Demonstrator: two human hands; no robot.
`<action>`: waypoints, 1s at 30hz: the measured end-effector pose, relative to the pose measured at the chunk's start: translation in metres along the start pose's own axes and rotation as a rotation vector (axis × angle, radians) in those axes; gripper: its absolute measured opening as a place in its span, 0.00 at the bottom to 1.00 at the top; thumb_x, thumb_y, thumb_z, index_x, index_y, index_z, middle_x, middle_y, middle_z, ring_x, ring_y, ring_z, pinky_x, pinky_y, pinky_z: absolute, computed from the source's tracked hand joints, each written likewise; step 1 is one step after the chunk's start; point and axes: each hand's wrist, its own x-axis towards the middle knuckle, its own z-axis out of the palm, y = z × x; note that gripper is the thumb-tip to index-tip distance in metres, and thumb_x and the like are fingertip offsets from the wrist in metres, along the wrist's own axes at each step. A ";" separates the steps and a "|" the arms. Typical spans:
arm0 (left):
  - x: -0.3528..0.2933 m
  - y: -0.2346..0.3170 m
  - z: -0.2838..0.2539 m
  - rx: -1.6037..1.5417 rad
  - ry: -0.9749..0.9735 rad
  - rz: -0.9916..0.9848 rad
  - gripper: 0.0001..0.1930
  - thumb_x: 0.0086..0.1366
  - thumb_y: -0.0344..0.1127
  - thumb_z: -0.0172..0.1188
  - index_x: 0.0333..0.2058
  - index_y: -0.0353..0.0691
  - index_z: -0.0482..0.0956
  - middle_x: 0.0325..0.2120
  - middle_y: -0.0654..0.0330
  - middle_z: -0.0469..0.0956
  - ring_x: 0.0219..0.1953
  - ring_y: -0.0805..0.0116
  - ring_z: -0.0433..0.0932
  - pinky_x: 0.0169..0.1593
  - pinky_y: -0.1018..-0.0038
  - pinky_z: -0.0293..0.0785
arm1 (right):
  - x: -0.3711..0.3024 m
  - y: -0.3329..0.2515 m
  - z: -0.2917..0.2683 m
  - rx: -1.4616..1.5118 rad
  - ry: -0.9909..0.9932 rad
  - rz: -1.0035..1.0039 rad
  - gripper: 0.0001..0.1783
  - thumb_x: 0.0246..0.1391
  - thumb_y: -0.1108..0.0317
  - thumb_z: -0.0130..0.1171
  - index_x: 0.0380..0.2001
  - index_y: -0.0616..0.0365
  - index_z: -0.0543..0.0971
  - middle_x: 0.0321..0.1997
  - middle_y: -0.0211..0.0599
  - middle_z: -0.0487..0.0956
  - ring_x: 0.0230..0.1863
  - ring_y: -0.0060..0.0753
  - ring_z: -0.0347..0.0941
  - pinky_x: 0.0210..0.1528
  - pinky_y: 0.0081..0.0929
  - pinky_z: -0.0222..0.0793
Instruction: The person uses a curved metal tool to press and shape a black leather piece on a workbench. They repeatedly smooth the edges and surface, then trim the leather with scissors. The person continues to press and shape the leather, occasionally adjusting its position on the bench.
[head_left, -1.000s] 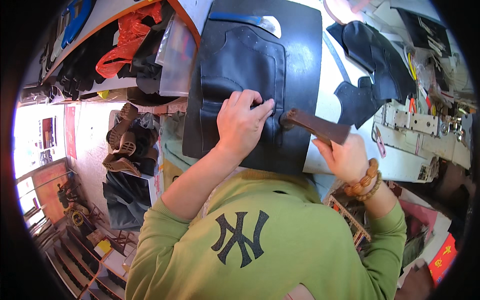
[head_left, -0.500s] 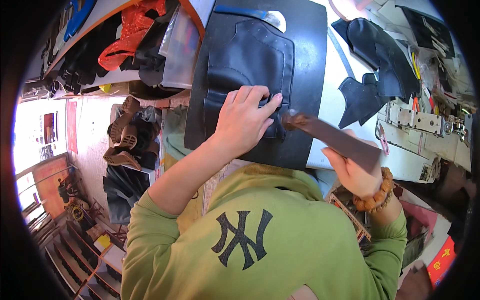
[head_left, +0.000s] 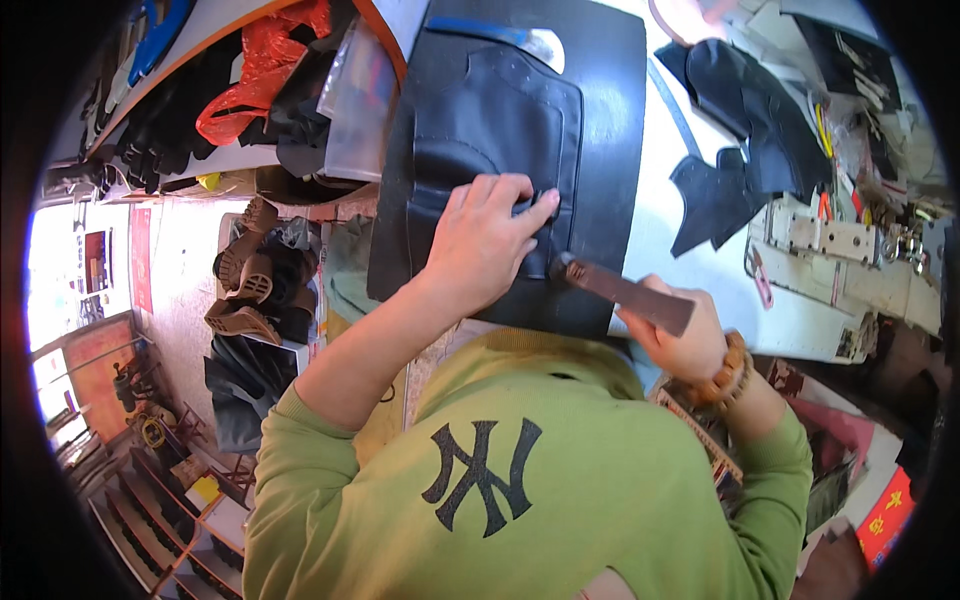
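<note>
A stitched black leather piece [head_left: 500,115] lies on a dark board [head_left: 612,130]. My left hand [head_left: 482,235] rests on its near part, fingers curled and thumb and forefinger closed on the leather by its right edge. What lies under the fingers is partly hidden. My right hand [head_left: 690,335] is wrapped round the broad brown handle of a hammer [head_left: 630,295]. The hammer's small head is at the leather's lower right edge, just right of my left hand; I cannot tell whether it touches.
A blue-handled knife with a rounded blade [head_left: 500,32] lies at the board's far edge. Black cut leather pieces [head_left: 745,150] and pink-handled snips [head_left: 762,280] are to the right, near a sewing machine [head_left: 845,240]. Boots and soles [head_left: 250,275] stand at left, below a crowded shelf [head_left: 230,155].
My right hand has come down and left with the hammer, bringing its head closer to the leather's edge. My left hand stays nearly in place.
</note>
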 end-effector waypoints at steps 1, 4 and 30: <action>-0.001 0.000 0.000 0.001 -0.001 0.003 0.26 0.51 0.30 0.67 0.52 0.46 0.77 0.44 0.60 0.71 0.49 0.60 0.70 0.51 0.64 0.66 | 0.001 0.001 0.001 -0.033 -0.008 0.044 0.07 0.54 0.70 0.63 0.35 0.58 0.78 0.21 0.41 0.75 0.22 0.48 0.73 0.24 0.33 0.69; 0.000 0.001 0.000 0.018 -0.007 -0.002 0.27 0.51 0.30 0.67 0.52 0.46 0.77 0.45 0.60 0.70 0.50 0.60 0.70 0.52 0.64 0.66 | 0.006 0.006 0.002 0.030 0.145 -0.069 0.12 0.43 0.73 0.61 0.33 0.56 0.72 0.22 0.36 0.74 0.22 0.47 0.74 0.22 0.38 0.68; 0.002 0.005 -0.001 -0.115 0.017 -0.063 0.33 0.48 0.26 0.69 0.56 0.43 0.74 0.47 0.56 0.72 0.51 0.55 0.70 0.54 0.62 0.64 | 0.065 0.043 -0.007 -0.126 0.265 0.056 0.15 0.58 0.59 0.59 0.40 0.57 0.71 0.21 0.46 0.77 0.24 0.52 0.76 0.26 0.43 0.71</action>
